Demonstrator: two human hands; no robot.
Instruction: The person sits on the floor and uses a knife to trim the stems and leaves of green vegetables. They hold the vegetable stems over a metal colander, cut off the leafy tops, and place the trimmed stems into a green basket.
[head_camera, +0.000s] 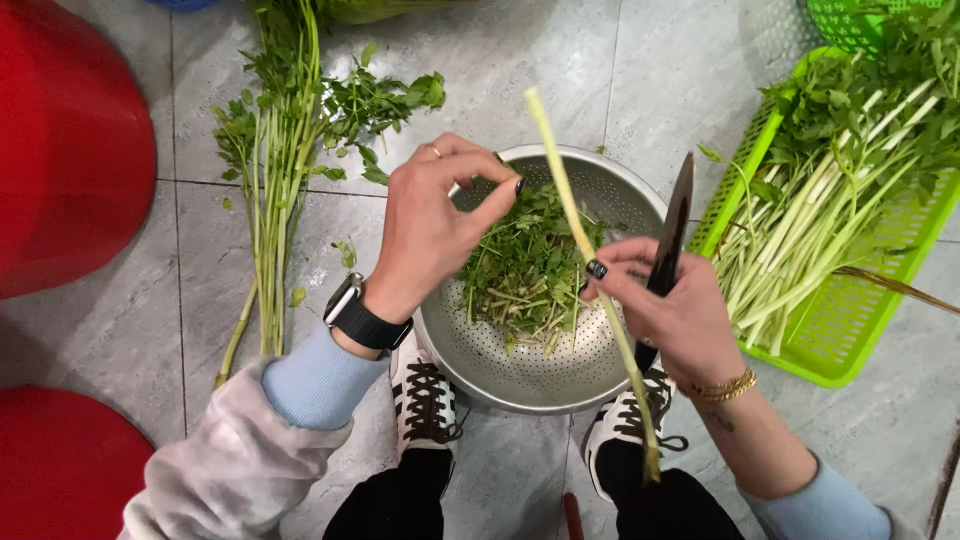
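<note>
My right hand (672, 312) grips a long pale green stalk (572, 205) together with a dark knife (672, 232), its blade pointing up. The stalk runs from above the bowl down past my right shoe. My left hand (432, 228) hovers over the left rim of a metal colander bowl (480, 365), fingers pinched with nothing visibly in them. Picked green leaves and short stem pieces (525, 268) lie inside the bowl. A dark watch is on the left wrist, a gold bracelet on the right.
A pile of leafy stalks (275, 170) lies on the grey tiled floor at left. A green plastic basket (850, 335) at right holds trimmed pale stems with leaves. Red plastic stools (70, 150) stand at the far left. My two sneakers (425, 395) rest below the bowl.
</note>
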